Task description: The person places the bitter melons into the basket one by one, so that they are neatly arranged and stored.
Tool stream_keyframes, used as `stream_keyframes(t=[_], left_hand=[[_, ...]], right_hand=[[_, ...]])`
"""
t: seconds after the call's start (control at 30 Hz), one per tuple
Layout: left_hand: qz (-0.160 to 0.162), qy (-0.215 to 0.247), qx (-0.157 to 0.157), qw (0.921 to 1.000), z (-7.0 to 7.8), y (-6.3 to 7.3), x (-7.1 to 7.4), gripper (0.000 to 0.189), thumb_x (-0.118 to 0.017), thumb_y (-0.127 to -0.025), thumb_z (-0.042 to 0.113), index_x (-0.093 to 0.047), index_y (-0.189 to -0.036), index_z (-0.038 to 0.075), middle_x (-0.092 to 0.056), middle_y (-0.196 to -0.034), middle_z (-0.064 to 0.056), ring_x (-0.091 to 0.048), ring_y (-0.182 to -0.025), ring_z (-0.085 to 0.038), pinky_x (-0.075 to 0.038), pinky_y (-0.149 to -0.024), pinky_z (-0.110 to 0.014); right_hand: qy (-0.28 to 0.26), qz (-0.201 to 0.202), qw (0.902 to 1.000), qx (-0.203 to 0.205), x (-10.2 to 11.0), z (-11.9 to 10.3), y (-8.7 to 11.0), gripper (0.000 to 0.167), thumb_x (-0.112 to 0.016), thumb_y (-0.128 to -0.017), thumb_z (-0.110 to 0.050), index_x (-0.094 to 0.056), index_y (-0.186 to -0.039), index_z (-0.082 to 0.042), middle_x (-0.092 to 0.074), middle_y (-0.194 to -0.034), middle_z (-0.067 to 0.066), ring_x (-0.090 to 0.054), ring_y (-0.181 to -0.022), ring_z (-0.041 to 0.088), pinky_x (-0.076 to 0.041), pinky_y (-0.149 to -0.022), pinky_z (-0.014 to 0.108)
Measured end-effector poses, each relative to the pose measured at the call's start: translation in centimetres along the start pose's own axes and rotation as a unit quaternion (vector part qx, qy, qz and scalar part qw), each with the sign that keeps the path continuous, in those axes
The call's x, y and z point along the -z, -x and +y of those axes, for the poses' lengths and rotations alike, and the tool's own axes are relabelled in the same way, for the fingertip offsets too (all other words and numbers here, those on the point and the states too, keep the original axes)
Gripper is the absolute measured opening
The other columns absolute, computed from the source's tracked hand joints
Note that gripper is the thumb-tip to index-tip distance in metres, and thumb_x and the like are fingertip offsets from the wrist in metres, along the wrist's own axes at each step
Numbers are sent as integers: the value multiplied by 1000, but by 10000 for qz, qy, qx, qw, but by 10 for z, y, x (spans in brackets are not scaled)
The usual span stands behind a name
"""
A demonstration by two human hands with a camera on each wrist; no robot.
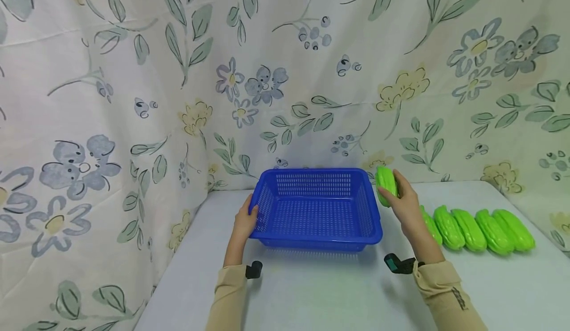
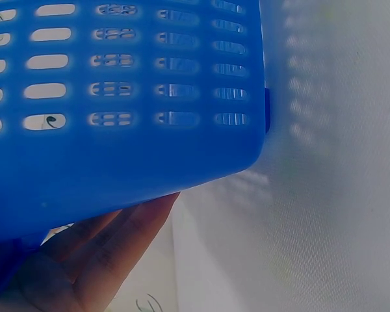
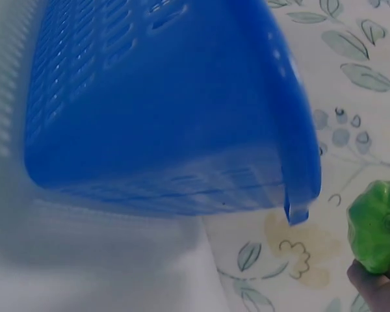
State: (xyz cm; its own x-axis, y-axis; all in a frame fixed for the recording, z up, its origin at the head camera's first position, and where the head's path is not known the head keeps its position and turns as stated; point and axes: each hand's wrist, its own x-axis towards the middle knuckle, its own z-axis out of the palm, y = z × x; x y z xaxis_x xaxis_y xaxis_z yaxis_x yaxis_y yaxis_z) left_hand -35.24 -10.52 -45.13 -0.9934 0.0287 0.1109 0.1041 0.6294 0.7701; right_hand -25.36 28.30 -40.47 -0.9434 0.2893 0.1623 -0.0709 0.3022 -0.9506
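A blue plastic basket (image 1: 313, 244) with slotted walls stands on the white table, and its inside shows no contents. My left hand (image 1: 245, 220) grips the basket's left rim, thumb on top. In the left wrist view the fingers (image 2: 127, 244) lie under the rim. Just off the basket's right side, my right hand (image 1: 404, 200) holds a bright green, ridged bitter melon (image 1: 386, 185) upright at rim height. The right wrist view shows the melon's lobed end (image 3: 380, 224) at the edge, with the hand mostly cut off.
Several more green bitter melons (image 1: 469, 229) lie side by side in a row on the table (image 1: 307, 291), right of the basket; my right forearm partly covers the leftmost. A floral curtain (image 1: 285, 73) hangs behind the table and along its left side.
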Motion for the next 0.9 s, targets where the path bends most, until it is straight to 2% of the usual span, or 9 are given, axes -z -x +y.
stream_keyframes(t=[0.37,0.63,0.9], left_hand=[[-82,39,86,9999,-1,3,-1,53,-41,-104,19,-27,-153,5,-38,-150,-31,-41,-134,-51,-37,-105,-65],[-19,21,40,10000,0,2,0,53,-42,-103,17,-28,-153,4,-39,-148,-31,-43,-133,-51,-38,-104,-66],[22,-29,19,10000,2,1,0,52,-42,-104,17,-29,-153,4,-40,-148,-31,-44,-132,-51,-39,-103,-66]], right_hand=[[-78,-70,9999,103,-14,-16,-5,76,-54,-100,-21,-5,-158,-8,-11,-164,17,-16,-151,37,-25,-119,52],[-310,-247,9992,104,-26,-27,-10,77,-54,-100,-19,-4,-158,-11,-8,-165,13,-14,-152,34,-22,-121,49],[-435,-263,9985,222,-39,-34,-16,76,-56,-99,-18,-7,-157,-6,-12,-164,16,-16,-152,35,-23,-121,49]])
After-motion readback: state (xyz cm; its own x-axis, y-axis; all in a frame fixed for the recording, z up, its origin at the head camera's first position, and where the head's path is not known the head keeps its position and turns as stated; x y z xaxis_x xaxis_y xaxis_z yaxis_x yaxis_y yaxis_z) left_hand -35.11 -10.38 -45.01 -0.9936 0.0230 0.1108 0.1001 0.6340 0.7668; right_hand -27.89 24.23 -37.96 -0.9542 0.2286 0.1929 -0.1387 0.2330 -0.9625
